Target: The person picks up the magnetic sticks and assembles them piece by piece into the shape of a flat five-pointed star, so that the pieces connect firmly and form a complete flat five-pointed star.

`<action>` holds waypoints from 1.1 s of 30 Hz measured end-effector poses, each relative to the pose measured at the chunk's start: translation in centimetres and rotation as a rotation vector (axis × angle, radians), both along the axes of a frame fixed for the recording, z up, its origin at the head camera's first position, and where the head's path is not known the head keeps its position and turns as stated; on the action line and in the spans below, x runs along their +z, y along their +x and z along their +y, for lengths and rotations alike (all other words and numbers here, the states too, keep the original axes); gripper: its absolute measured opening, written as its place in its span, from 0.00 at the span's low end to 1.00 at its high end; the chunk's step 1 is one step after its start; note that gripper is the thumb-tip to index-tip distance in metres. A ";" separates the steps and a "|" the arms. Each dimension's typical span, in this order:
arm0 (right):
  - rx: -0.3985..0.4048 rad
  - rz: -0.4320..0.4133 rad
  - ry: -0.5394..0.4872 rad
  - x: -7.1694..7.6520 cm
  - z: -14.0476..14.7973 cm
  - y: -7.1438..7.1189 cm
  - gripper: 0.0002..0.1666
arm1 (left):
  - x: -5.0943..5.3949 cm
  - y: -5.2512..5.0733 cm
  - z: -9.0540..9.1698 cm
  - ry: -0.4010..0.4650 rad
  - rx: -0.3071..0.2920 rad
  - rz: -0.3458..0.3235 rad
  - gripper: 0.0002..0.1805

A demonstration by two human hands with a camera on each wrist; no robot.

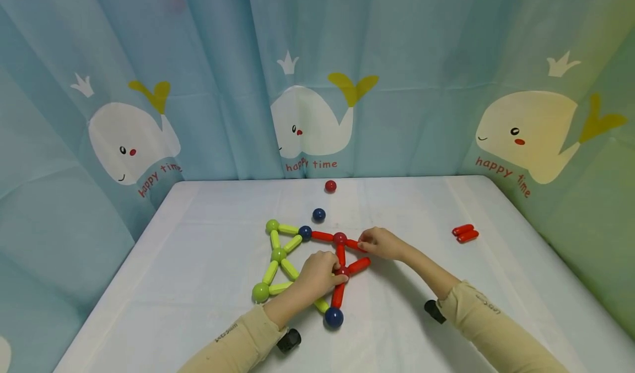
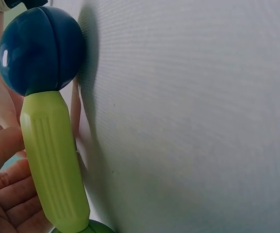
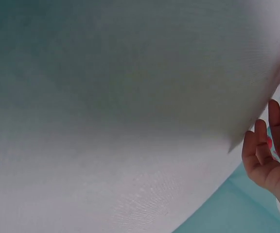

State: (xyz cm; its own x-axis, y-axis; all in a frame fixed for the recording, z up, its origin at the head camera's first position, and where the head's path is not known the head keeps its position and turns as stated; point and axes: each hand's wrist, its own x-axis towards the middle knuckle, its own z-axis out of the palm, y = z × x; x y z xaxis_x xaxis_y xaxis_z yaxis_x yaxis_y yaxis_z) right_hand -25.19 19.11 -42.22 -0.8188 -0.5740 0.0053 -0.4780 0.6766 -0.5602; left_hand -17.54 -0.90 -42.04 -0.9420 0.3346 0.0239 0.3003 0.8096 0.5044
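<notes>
On the white table lies a flat figure of rods and balls. Its left half has green balls (image 1: 278, 254) and yellow-green rods (image 1: 270, 273); red rods (image 1: 338, 295) make up the right half. My left hand (image 1: 315, 276) pinches a red ball (image 1: 343, 274) at the inner joint, and covers part of the green rods. A free-ended red rod (image 1: 359, 265) sticks out from that ball. Farther back, my right hand (image 1: 382, 243) pinches the outer end of another red rod (image 1: 352, 244), which meets a second red ball (image 1: 339, 238). The left wrist view shows a blue ball (image 2: 42, 51) joined to a yellow-green rod (image 2: 55, 160).
Behind the figure sit a loose blue ball (image 1: 319, 215) and a loose red ball (image 1: 330, 186). Two red rods (image 1: 465, 233) lie side by side at the right. A blue curtain (image 1: 218, 86) with whales hangs along the table's back edge.
</notes>
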 end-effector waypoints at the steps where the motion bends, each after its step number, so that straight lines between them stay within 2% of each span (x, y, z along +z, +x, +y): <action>1: -0.002 -0.002 -0.001 0.0 0.0 0.0 0.11 | 0.0 0.0 0.0 0.003 0.001 0.000 0.12; 7: 0.009 0.000 -0.016 -0.1 0.2 -0.3 0.11 | 0.0 -0.2 -0.1 0.016 0.002 0.006 0.13; 14: -0.005 -0.052 -0.025 -0.1 0.2 -0.1 0.10 | 0.1 -0.2 -0.1 0.017 -0.004 -0.007 0.12; 18: 0.014 -0.053 -0.009 0.2 0.1 -0.4 0.11 | 0.1 -0.1 0.0 0.011 -0.008 -0.009 0.12; 25: 0.021 0.039 0.027 1.6 -1.1 -2.6 0.11 | 0.1 -0.2 -0.1 -0.007 -0.019 0.010 0.12; 33: -0.054 0.154 0.003 2.2 -3.0 -5.1 0.12 | -0.1 -0.2 -0.1 0.004 -0.031 0.007 0.12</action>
State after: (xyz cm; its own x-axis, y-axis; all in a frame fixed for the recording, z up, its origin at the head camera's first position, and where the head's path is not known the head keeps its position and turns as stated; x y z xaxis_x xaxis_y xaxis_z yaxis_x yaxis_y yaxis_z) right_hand -30.31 16.09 -40.03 -0.8380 -0.5297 0.1313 -0.5210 0.7050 -0.4811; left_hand -17.77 -0.97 -42.14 -0.9310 0.3635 0.0320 0.3289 0.7980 0.5050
